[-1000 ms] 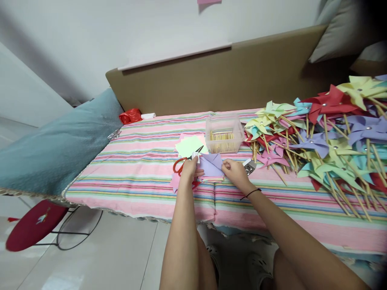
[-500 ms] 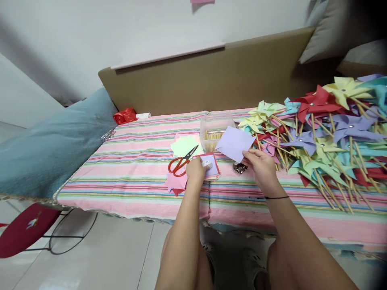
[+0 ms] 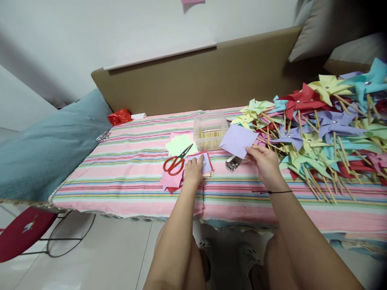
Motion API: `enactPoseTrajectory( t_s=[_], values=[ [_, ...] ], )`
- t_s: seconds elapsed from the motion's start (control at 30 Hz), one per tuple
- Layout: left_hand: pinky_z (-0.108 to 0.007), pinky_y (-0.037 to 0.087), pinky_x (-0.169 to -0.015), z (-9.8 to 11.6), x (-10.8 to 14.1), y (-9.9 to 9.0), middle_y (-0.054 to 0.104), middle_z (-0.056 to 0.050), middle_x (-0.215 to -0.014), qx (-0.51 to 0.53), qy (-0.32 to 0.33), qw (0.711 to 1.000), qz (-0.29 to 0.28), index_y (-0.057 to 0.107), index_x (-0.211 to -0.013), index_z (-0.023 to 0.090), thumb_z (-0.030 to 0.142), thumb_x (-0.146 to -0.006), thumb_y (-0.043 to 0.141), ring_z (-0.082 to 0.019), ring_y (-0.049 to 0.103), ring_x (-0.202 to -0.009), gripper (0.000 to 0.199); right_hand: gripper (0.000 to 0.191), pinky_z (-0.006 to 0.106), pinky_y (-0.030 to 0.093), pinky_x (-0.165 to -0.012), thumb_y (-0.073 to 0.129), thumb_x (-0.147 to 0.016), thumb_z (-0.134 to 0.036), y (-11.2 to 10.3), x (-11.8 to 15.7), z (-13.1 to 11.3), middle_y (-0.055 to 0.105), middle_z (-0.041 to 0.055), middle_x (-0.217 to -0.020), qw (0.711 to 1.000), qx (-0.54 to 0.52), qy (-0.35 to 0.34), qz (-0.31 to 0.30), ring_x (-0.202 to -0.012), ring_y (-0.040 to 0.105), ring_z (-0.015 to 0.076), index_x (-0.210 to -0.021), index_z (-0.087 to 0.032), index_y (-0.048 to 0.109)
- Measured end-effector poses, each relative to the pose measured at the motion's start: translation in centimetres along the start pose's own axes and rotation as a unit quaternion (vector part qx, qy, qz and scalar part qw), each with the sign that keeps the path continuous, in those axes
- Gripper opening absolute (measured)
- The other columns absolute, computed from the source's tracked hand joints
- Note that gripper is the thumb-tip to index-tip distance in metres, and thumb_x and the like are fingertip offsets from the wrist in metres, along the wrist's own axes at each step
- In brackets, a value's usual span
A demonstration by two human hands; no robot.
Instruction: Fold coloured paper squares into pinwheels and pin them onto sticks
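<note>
My right hand pinches one corner of a lilac paper square and holds it raised above the cloth. A slit shows near the square's left corner. My left hand lies with fingers stretched out on a stack of coloured paper squares, lilac and red near the top. A small whitish, see-through thing lies by its fingertips, too unclear to name. Beside that hand, red-handled scissors rest on pink and pale green paper. A small clear box of metal fasteners sits below the held square.
Behind the papers stands a clear plastic box of thin wooden sticks. Many paper pinwheels on sticks are heaped at the right. A red plastic bag lies at the back left, and a red stool stands on the floor.
My left hand has loosened from the small whitish thing, its fingers now spread on the stack. My right hand still holds the lilac square. The view has shifted slightly right.
</note>
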State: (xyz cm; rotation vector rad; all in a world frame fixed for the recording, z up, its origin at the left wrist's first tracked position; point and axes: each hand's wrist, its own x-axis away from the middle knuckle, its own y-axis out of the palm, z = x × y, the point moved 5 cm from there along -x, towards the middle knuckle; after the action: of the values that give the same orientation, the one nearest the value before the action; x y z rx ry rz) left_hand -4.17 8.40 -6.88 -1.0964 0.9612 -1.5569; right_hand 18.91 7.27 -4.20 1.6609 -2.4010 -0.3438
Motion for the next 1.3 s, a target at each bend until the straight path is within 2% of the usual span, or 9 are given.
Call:
enactPoseTrajectory(
  t_s=[0.27,0.5,0.7,0.8,0.9,1.07,1.13,1.2,1.3],
  values=[
    [-0.037,0.042,-0.089,-1.5,-0.8,-1.3,0.063,-0.017,-0.115,0.082,0.012,0.997,0.003,0.023,-0.145,0.021,0.024,-0.055,0.08,-0.034,0.059,-0.107,0.107,0.023,0.024,0.05,-0.053,0.078,-0.055,-0.031,-1.4,-0.3,-0.5,0.062,-0.0016,-0.058,1.0,0.008,-0.003,0.002,-0.052,0.058,0.011,-0.064,-0.017,0.063],
    [-0.036,0.044,-0.085,-3.2,-1.1,-1.8,0.064,-0.016,-0.118,0.207,-0.028,0.978,0.028,0.034,-0.141,0.023,0.036,-0.058,0.079,-0.034,0.062,-0.103,0.095,0.023,0.024,0.048,-0.048,0.079,-0.053,-0.031,-2.6,-0.6,-0.8,0.059,-0.0037,-0.054,1.0,0.008,0.0,0.02,-0.048,0.055,0.0104,-0.064,-0.018,0.063],
    [-0.036,0.043,-0.089,-2.6,-0.9,-2.3,0.063,-0.015,-0.12,0.236,-0.014,0.971,0.028,0.045,-0.131,0.02,0.041,-0.054,0.081,-0.032,0.059,-0.108,0.087,0.024,0.026,0.05,-0.053,0.079,-0.055,-0.031,-2.7,-0.6,-0.6,0.064,-0.0022,-0.058,1.0,0.014,-0.008,-0.009,-0.05,0.058,0.0114,-0.069,-0.018,0.065],
    [-0.037,0.039,-0.098,-0.8,-0.2,-3.6,0.059,-0.016,-0.127,0.265,0.033,0.959,0.096,0.052,-0.121,0.017,0.042,-0.065,0.075,-0.03,0.053,-0.118,0.065,0.03,0.028,0.052,-0.06,0.08,-0.055,-0.029,-2.4,-0.4,-0.6,0.068,-0.0017,-0.062,0.999,0.017,-0.026,-0.041,-0.055,0.062,0.0131,-0.08,-0.018,0.068],
    [-0.035,0.039,-0.1,1.7,0.6,-4.5,0.06,-0.013,-0.125,0.39,0.075,0.909,0.131,0.059,-0.11,0.017,0.047,-0.081,0.059,-0.025,0.054,-0.118,0.042,0.026,0.032,0.053,-0.068,0.08,-0.058,-0.028,-1.9,-0.1,-1.1,0.071,0.0002,-0.067,0.993,0.047,-0.082,-0.068,-0.065,0.066,0.0166,-0.08,-0.019,0.07],
    [-0.036,0.052,-0.081,5.7,1.3,-2.6,0.07,-0.018,-0.101,0.694,0.001,0.717,-0.066,0.065,-0.096,0.013,0.071,-0.082,0.034,-0.027,0.066,-0.097,0.067,0.005,0.043,0.05,-0.088,0.07,-0.073,-0.024,-0.5,1.7,-3.4,0.071,0.0067,-0.106,0.942,0.176,-0.26,-0.119,-0.102,0.063,0.025,-0.075,-0.023,0.074],
    [-0.037,0.053,-0.079,6.7,1.6,-2.5,0.071,-0.018,-0.094,0.75,0.002,0.656,-0.089,0.066,-0.095,0.011,0.075,-0.078,0.036,-0.029,0.067,-0.096,0.073,0.013,0.044,0.048,-0.091,0.063,-0.077,-0.02,-0.1,2.5,-4.3,0.068,0.0061,-0.115,0.915,0.224,-0.322,-0.098,-0.109,0.06,0.025,-0.074,-0.025,0.075],
    [-0.036,0.053,-0.079,7.0,1.7,-2.6,0.072,-0.016,-0.093,0.772,0.019,0.631,-0.075,0.066,-0.096,0.011,0.068,-0.074,0.054,-0.028,0.067,-0.094,0.062,0.019,0.044,0.047,-0.092,0.059,-0.079,-0.017,0.1,3.2,-4.9,0.067,0.005,-0.116,0.895,0.252,-0.364,-0.059,-0.11,0.058,0.0242,-0.076,-0.027,0.075],
    [-0.033,0.053,-0.079,7.0,1.7,-2.2,0.073,-0.012,-0.096,0.752,0.034,0.656,-0.054,0.066,-0.097,0.012,0.038,-0.058,0.081,-0.024,0.068,-0.088,0.049,0.021,0.044,0.047,-0.093,0.058,-0.08,-0.017,0.4,3.8,-5.3,0.067,0.0045,-0.115,0.879,0.272,-0.39,-0.024,-0.11,0.057,0.0243,-0.075,-0.028,0.075]
  ],
)
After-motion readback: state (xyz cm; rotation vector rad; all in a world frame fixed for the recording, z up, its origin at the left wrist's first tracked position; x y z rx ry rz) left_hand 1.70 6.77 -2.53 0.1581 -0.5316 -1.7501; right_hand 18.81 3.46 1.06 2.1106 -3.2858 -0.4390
